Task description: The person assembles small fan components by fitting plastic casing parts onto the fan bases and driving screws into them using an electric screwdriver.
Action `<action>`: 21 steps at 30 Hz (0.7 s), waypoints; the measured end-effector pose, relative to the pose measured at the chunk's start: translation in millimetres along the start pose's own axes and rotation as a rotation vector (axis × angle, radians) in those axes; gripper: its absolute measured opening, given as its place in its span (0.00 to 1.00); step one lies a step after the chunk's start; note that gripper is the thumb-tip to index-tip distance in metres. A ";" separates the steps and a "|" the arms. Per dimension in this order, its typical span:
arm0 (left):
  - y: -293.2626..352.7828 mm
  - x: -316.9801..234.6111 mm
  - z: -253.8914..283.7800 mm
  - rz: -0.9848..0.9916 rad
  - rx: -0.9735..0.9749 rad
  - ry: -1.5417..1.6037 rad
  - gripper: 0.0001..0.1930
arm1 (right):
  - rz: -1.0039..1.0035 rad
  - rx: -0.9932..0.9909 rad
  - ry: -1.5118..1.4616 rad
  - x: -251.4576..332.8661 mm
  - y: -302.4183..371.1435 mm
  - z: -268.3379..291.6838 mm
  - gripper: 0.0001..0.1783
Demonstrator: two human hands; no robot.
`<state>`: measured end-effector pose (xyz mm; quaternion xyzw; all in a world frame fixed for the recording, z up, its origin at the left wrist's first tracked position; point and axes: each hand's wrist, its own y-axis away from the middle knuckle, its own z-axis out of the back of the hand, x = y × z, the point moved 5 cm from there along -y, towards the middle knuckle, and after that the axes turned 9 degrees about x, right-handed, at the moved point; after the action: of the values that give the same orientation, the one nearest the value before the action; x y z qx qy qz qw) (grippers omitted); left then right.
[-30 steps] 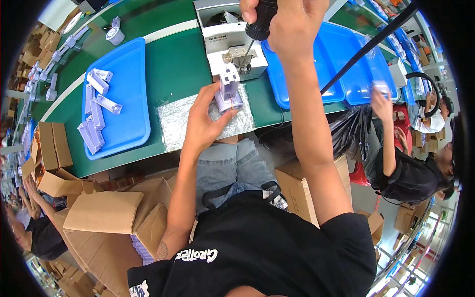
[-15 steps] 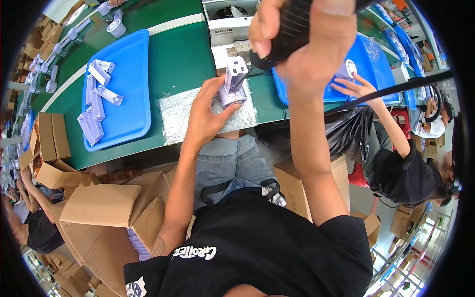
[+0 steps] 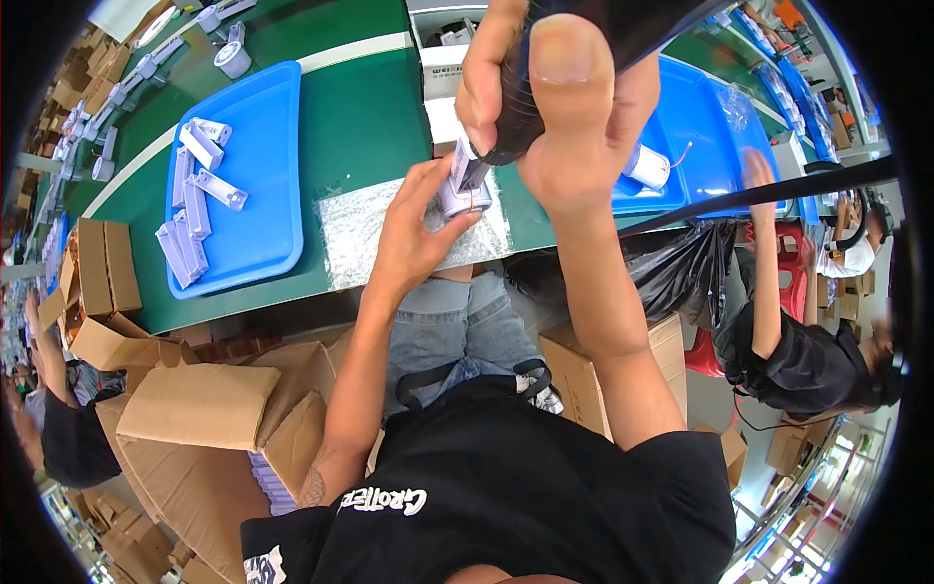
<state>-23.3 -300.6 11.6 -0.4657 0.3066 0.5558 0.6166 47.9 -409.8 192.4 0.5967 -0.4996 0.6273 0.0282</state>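
Note:
My left hand [image 3: 407, 238] is closed round a pale lavender plastic housing [image 3: 465, 201] with a rounded base and a short red wire. It stands on a silvery sheet [image 3: 355, 229] on the green table. In front of the camera, my right hand [image 3: 574, 136] grips a black electric screwdriver [image 3: 513, 112] with a ribbed body. Its lower end is at the top of the housing, where the tool and fingers hide the bit and the contact point.
At the left, a blue tray [image 3: 277, 185] holds several lavender housings. Another blue tray [image 3: 715, 185], with a round white part [image 3: 647, 167], lies right, near a co-worker's hand [image 3: 759, 180]. A black cable [image 3: 798, 183] crosses there. Open cardboard boxes [image 3: 195, 404] stand below the table.
My right hand and the screwdriver have moved left and nearer to the housing. The housing's top has tilted slightly. The co-worker's hand has left the round white part, which now lies in the right tray.

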 end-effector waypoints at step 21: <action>2.2 5.4 -1.4 -0.006 -0.007 0.030 0.36 | 0.282 -0.065 0.187 -0.1 -53.4 44.9 0.12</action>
<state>-24.2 -299.9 5.7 -0.4770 0.3127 0.5478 0.6120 114.0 -412.7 214.4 0.4583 -0.5937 0.6614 0.0055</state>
